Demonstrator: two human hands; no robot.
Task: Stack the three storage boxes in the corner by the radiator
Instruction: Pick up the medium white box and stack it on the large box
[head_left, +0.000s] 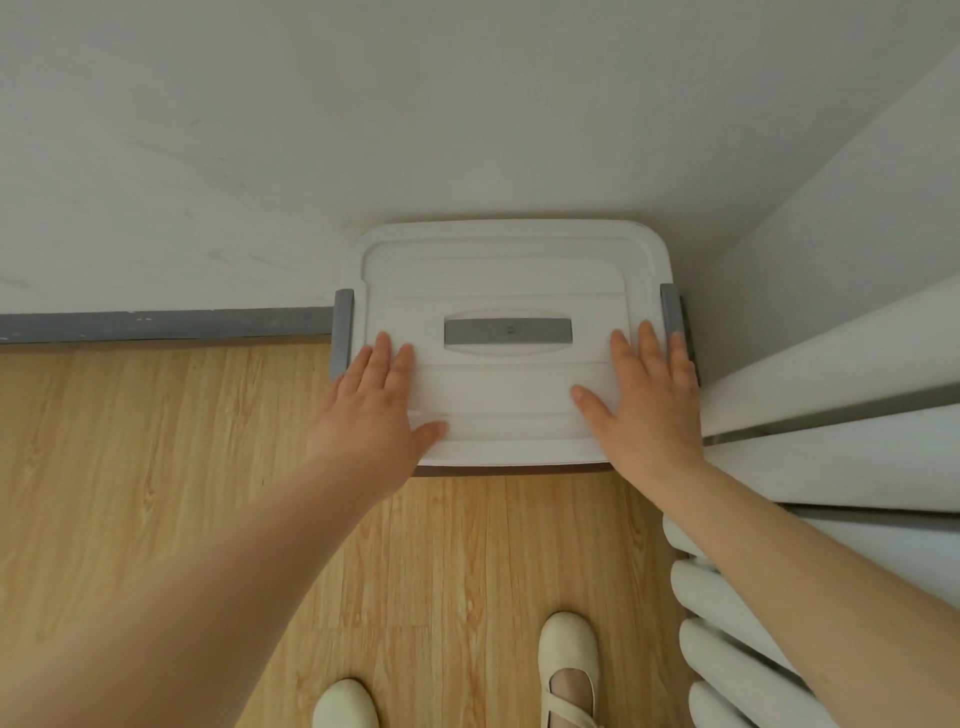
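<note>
A white storage box (506, 291) sits in the floor's corner beside the radiator (831, 457). The left hand (376, 410) and right hand (644, 405) lie flat on its lid, fingers spread, grasping nothing.

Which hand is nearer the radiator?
Right. The right hand lies flat on the lid at its radiator-side edge, beside the radiator; the left hand lies on the lid's far side.

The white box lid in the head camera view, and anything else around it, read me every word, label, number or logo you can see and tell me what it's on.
No readable text anywhere.
Grey handle in the white lid: a tiny mark at its centre, too small and blurred to read.
Grey side clips, radiator, wall, skirting board, wooden floor and shoes: no lettering visible.
</note>
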